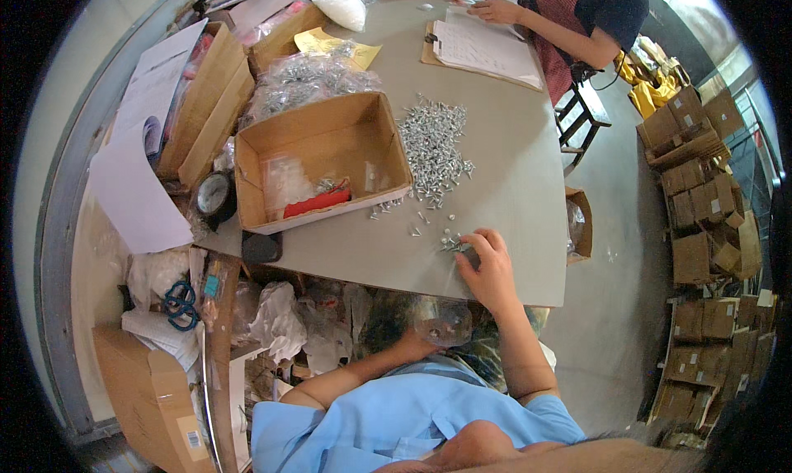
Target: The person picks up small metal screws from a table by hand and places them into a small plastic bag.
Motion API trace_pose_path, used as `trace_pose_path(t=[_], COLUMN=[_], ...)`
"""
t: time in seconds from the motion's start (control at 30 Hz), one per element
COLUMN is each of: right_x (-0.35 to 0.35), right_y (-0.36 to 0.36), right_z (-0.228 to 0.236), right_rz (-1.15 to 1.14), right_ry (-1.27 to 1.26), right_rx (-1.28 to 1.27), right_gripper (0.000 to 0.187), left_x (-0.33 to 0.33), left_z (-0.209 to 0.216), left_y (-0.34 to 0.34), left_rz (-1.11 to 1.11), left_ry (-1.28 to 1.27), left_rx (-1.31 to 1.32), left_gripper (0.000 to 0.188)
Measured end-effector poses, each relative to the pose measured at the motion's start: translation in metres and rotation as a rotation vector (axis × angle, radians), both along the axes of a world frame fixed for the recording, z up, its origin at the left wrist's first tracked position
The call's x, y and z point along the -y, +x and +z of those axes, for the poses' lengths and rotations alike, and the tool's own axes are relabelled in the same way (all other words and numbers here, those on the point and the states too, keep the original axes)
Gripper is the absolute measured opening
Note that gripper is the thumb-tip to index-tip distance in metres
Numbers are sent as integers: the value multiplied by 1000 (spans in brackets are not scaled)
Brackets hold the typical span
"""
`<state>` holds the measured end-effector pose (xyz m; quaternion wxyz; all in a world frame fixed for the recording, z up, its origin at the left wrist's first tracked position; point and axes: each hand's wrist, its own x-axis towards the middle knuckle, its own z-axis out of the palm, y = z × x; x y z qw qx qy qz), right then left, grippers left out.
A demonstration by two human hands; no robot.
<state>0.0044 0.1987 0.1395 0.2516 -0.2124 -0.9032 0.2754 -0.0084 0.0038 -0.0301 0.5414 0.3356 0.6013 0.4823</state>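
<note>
Lower centre, the left hand (415, 345) held one clear plastic bag (445, 320); the right hand (490, 268), grip unclear, met several screws (450, 244)

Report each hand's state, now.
Left hand: closed on a clear plastic bag.
Right hand: half-curled beside a few loose screws; whether it grips any cannot be told.

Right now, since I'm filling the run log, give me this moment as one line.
Right hand: at loose screws on table | left hand: at clear plastic bag | main screw pile: right of open cardboard box
</note>
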Motion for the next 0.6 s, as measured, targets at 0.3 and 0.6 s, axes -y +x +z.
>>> trace_pose_path(t=[0.3, 0.6], right_x=[6, 6], right_y=[11, 1], right_z=[0, 9], right_rz=[21, 11], right_ry=[-44, -125], right_rx=[149, 117], right_gripper=[20, 30], left_x=[-3, -3], left_z=[34, 24], left_y=[-7, -4], left_rz=[13, 52], left_ry=[25, 55], left_rx=[62, -94], left_gripper=[22, 30])
